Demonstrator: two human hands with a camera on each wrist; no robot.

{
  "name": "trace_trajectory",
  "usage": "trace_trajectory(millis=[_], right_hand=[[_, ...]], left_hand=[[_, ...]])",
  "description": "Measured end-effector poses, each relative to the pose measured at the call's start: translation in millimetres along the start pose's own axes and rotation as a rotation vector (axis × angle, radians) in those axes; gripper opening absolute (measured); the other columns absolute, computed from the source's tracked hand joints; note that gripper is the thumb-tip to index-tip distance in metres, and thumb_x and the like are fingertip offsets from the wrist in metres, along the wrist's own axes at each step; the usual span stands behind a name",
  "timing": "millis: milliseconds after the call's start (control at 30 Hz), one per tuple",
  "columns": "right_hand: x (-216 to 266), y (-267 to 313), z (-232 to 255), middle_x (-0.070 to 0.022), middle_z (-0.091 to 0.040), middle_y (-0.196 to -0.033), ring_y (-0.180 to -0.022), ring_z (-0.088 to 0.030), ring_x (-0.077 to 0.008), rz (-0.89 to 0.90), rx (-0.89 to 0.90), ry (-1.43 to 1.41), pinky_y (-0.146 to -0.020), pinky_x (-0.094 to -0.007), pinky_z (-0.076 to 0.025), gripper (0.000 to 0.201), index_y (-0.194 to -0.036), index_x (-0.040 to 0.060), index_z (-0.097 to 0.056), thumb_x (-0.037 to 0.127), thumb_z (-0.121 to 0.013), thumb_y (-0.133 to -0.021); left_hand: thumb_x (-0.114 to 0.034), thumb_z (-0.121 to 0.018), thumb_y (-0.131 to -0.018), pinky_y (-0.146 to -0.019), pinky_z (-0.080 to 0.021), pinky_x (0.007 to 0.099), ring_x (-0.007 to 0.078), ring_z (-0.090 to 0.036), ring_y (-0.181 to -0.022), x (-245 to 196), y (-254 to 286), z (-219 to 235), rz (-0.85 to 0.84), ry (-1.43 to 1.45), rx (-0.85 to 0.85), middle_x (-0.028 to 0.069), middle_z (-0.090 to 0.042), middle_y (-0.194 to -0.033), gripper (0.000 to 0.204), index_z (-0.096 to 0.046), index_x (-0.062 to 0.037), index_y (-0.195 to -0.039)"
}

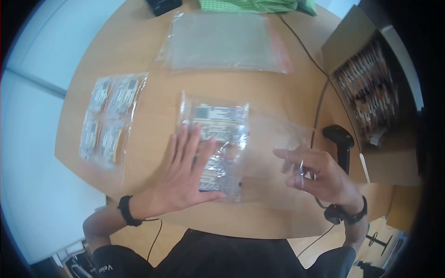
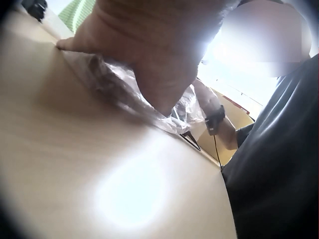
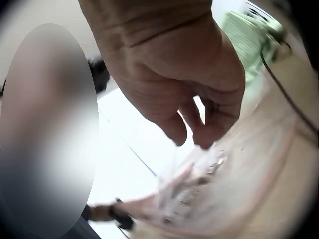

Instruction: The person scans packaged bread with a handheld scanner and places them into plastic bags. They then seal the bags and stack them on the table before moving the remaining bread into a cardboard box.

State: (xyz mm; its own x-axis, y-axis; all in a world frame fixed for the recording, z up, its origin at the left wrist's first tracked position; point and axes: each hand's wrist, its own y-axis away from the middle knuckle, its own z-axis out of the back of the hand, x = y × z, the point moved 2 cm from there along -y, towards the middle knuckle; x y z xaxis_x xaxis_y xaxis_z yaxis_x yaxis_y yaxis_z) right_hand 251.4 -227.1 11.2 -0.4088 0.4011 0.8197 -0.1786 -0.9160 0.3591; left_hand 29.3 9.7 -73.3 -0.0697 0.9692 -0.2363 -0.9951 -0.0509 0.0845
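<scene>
My left hand (image 1: 183, 173) lies with fingers spread, pressing on a clear plastic bag (image 1: 244, 132) on the table. Inside the bag are flat packets with printed white labels (image 1: 218, 123), partly covered by the fingers. At the bag's loose right end is my right hand (image 1: 320, 171), its fingers curled and a shiny fold of film across them. The right wrist view shows that hand (image 3: 184, 94) with bent fingertips over the film (image 3: 234, 174). In the left wrist view the left hand (image 2: 144, 45) rests on crinkled plastic (image 2: 124, 82).
Another bag of labelled packets (image 1: 111, 120) lies at the left. A stack of clear bags (image 1: 220, 41) is at the back, before green checked cloth (image 1: 250, 5). On the right stand a black handheld scanner (image 1: 343, 143), its cable (image 1: 320, 111), and a cardboard box (image 1: 350, 34) full of packets.
</scene>
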Motion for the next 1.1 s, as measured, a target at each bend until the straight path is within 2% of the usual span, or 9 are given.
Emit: trace_trajectory(millis=[133, 167, 300, 467, 633, 733, 833, 967, 1100], right_hand=[[-46.6, -34.0, -22.0, -0.0130, -0.057, -0.149, -0.131, -0.060, -0.0186, 0.109, -0.227, -0.246, -0.104, -0.0350, -0.054, 0.064, -0.164, 0.0066, -0.039, 0.018, -0.066, -0.107], [-61.7, -40.3, -31.9, -0.0173, -0.050, -0.158, -0.136, -0.059, -0.0204, 0.061, -0.221, -0.939, -0.108, -0.0340, -0.053, 0.068, -0.165, 0.0042, -0.034, 0.018, -0.066, -0.107], [-36.6, -78.7, -31.6, -0.0185, -0.062, -0.146, -0.128, -0.065, -0.0280, -0.016, -0.285, -0.947, -0.104, -0.0400, -0.052, 0.076, -0.159, -0.0010, -0.041, 0.043, -0.070, -0.103], [-23.7, -129.2, -21.2, -0.0115, -0.071, -0.109, -0.090, -0.070, -0.0225, -0.111, -0.124, -0.474, -0.077, -0.0358, -0.055, 0.070, -0.140, -0.0056, -0.058, 0.045, -0.077, -0.096], [-13.4, -124.8, -19.0, -0.0173, -0.068, -0.125, -0.114, -0.068, -0.0275, 0.007, -0.195, -0.073, -0.091, -0.0368, -0.056, 0.060, -0.129, -0.0045, -0.066, 0.044, -0.078, -0.096], [-25.9, -117.2, -20.1, -0.0195, -0.061, -0.141, -0.124, -0.064, -0.0347, 0.032, -0.049, -0.471, -0.103, -0.0433, -0.053, 0.051, -0.127, -0.0003, -0.068, 0.034, -0.082, -0.092], [-25.8, -118.9, -30.9, -0.0219, -0.059, -0.142, -0.122, -0.065, -0.0396, 0.449, -0.174, 0.439, -0.104, -0.0482, -0.052, 0.054, -0.129, 0.0067, -0.065, 0.027, -0.085, -0.083], [-6.4, -130.9, -29.0, -0.0243, -0.060, -0.137, -0.117, -0.066, -0.0405, 0.106, 0.041, 0.544, -0.096, -0.0509, -0.052, 0.055, -0.126, 0.0061, -0.064, 0.033, -0.085, -0.083], [-13.9, -148.7, -28.1, -0.0228, -0.064, -0.123, -0.107, -0.066, -0.0408, 0.124, 0.151, 0.353, -0.092, -0.0524, -0.051, 0.065, -0.124, 0.0027, -0.061, 0.042, -0.084, -0.078]], left_hand=[[-0.081, -0.073, -0.079, -0.127, -0.011, 0.0669, 0.0588, -0.004, -0.158, -5.1, 7.2, 18.5, -0.040, 0.041, 0.020, 0.0400, -0.001, -0.170, 0.138, -0.009, 0.0018, -0.168], [-0.081, -0.073, -0.079, -0.127, -0.011, 0.0669, 0.0588, -0.004, -0.158, -3.3, 9.7, 18.9, -0.065, 0.052, 0.026, 0.0400, -0.001, -0.170, 0.138, -0.009, 0.0018, -0.168], [-0.079, -0.074, -0.079, -0.127, -0.014, 0.0666, 0.0588, -0.004, -0.158, 11.1, 19.3, 2.6, -0.055, 0.092, 0.037, 0.0392, -0.001, -0.170, 0.137, -0.008, 0.0000, -0.169], [-0.073, -0.078, -0.079, -0.127, -0.018, 0.0650, 0.0594, -0.006, -0.158, 14.3, 11.5, -1.5, -0.068, 0.133, -0.013, 0.0392, -0.002, -0.170, 0.135, -0.008, -0.0010, -0.169], [-0.060, -0.085, -0.081, -0.130, -0.018, 0.0568, 0.0548, -0.006, -0.160, 14.5, 2.9, 3.9, -0.059, 0.168, -0.096, 0.0377, 0.003, -0.171, 0.135, -0.002, 0.0000, -0.168], [-0.049, -0.091, -0.079, -0.130, -0.019, 0.0546, 0.0523, -0.006, -0.160, 20.6, -3.4, 3.7, -0.010, 0.312, -0.150, 0.0356, 0.004, -0.172, 0.136, -0.001, -0.0001, -0.168], [-0.038, -0.094, -0.077, -0.129, -0.020, 0.0568, 0.0536, -0.003, -0.160, 19.5, -15.6, 3.4, -0.045, 0.396, -0.189, 0.0356, 0.007, -0.171, 0.136, 0.000, -0.0035, -0.169], [-0.034, -0.098, -0.073, -0.129, -0.021, 0.0564, 0.0509, -0.003, -0.161, 22.3, -20.4, 1.7, -0.074, 0.359, -0.218, 0.0339, 0.007, -0.172, 0.141, 0.001, -0.0054, -0.170], [-0.036, -0.096, -0.076, -0.128, -0.025, 0.0547, 0.0444, -0.011, -0.162, 41.3, -19.2, 9.5, 0.104, 0.845, -0.176, 0.0283, 0.006, -0.174, 0.139, 0.003, -0.0039, -0.169]])
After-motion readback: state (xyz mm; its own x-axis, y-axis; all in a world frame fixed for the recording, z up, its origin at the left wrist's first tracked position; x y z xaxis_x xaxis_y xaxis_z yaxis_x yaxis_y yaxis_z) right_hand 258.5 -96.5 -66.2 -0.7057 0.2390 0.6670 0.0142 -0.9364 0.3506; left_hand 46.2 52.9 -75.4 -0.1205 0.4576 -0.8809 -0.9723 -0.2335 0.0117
